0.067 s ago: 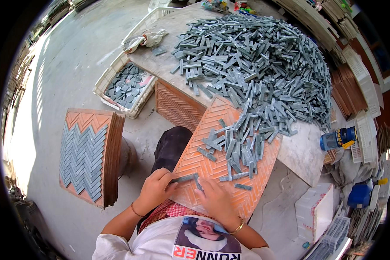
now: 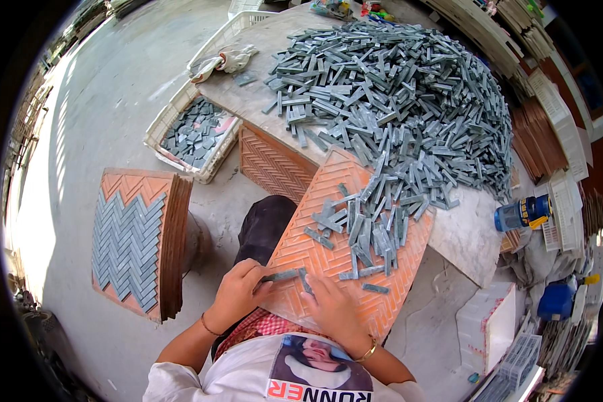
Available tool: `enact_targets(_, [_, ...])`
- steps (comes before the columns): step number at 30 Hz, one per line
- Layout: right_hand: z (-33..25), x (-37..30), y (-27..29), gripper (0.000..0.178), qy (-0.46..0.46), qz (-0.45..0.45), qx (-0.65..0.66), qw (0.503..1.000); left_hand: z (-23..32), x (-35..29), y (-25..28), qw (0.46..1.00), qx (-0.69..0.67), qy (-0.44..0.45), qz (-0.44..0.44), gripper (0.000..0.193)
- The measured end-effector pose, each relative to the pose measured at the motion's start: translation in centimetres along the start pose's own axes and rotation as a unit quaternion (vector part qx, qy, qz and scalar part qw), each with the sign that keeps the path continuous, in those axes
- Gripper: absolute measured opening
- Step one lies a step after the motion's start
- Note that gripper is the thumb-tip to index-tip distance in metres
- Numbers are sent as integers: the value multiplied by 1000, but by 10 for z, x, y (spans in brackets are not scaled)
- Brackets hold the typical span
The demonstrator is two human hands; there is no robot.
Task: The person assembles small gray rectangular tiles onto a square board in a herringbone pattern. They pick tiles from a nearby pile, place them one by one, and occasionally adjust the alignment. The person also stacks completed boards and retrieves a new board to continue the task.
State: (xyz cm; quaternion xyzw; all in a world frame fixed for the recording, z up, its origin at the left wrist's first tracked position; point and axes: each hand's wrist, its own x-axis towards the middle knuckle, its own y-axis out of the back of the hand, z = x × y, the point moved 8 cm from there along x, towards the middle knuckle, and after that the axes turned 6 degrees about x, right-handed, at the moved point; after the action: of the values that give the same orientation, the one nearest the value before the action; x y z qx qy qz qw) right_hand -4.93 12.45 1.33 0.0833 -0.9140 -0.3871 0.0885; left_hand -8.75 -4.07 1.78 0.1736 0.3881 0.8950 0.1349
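Note:
An orange tray (image 2: 291, 241) with herringbone grooves leans before me, its far edge on the table. Over its near left corner my left hand (image 2: 244, 285) pinches one end of a grey stone strip (image 2: 283, 275). My right hand (image 2: 331, 305) has its fingers on a second grey strip (image 2: 305, 280), set at an angle against the first one's right end. The fingertips partly hide both strips. Loose grey strips (image 2: 375, 244) lie scattered on the tray's upper right part, spilling down from a large heap (image 2: 395, 100).
At left stands a stack of orange trays (image 2: 174, 248), its top one patterned with grey strips (image 2: 127, 244). A white crate (image 2: 161, 127) holds square grey tiles. White gloves (image 2: 228, 61) lie on the table (image 2: 465, 234), a blue bottle (image 2: 521, 214) at its right edge.

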Motion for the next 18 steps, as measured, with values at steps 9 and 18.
enact_targets(9, [4,1,-2,34,-10,0,41,999,-2,9,-7,1000,7,-19,-6,22])
enact_targets(18, [8,1,-4,34,-9,10,63,998,-2,15,-21,999,-5,-21,-24,19])
